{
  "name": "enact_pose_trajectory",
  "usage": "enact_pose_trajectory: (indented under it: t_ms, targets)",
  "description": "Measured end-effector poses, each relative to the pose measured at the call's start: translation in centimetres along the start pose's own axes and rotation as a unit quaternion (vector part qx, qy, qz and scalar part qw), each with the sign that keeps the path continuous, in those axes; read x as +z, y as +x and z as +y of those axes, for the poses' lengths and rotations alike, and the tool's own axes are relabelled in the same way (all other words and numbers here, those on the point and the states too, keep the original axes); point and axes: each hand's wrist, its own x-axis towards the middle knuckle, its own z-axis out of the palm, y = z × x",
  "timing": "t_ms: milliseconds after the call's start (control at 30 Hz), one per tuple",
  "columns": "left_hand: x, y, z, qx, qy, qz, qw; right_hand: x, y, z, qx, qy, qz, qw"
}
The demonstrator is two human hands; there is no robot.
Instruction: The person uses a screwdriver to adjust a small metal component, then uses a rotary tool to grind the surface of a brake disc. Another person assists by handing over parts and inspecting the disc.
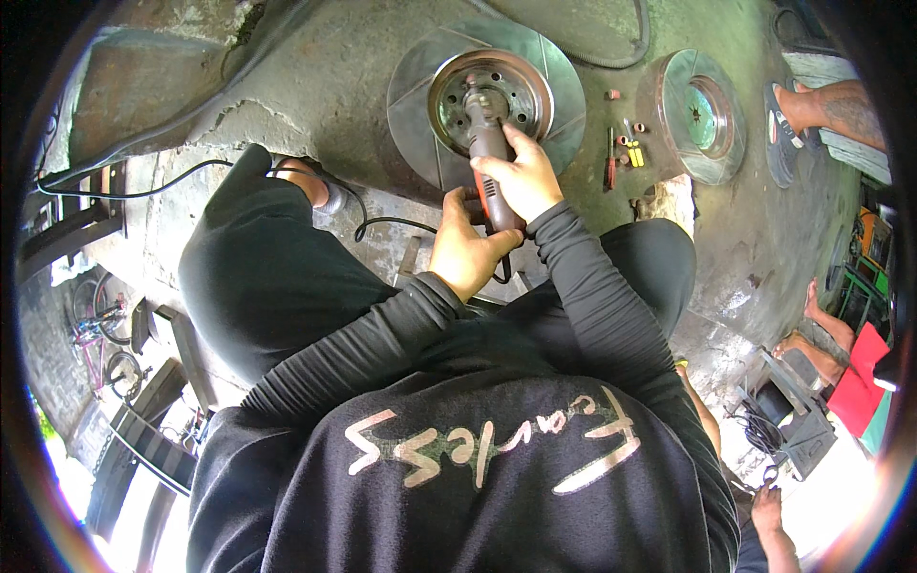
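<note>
A corded hand grinder point(486, 145) with a dark grey and red body points away from me. Its head end lies over the hub recess of a large brake disc point(420, 86). My left hand point(463, 250) is closed around the rear of the grinder, beside its cord. Farther forward, my right hand point(523, 175) wraps the middle of the body from the right. The grinder's working tip is too small to make out, so I cannot tell whether it touches the metal.
Right of the disc lie a screwdriver point(610, 158), a yellow-handled tool point(635, 153) and several small reddish pieces. A second brake disc point(680, 115) is farther right, near another person's sandalled foot point(781, 134). The black cord point(387, 221) runs left past my knee. A bicycle point(100, 320) stands at left.
</note>
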Motion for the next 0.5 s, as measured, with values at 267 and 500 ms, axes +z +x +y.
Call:
enact_pose_trajectory:
  t_ms: [267,500]
  targets:
    - [-0.3,0.3,1.0,-0.013,-0.014,-0.019,1.000,-0.5,0.0,-1.6,0.021,0.028,-0.004,0.999]
    - [-0.3,0.8,0.4,0.028,0.029,-0.032,0.999,-1.2,0.3,-1.9,0.045,0.038,-0.024,0.998]
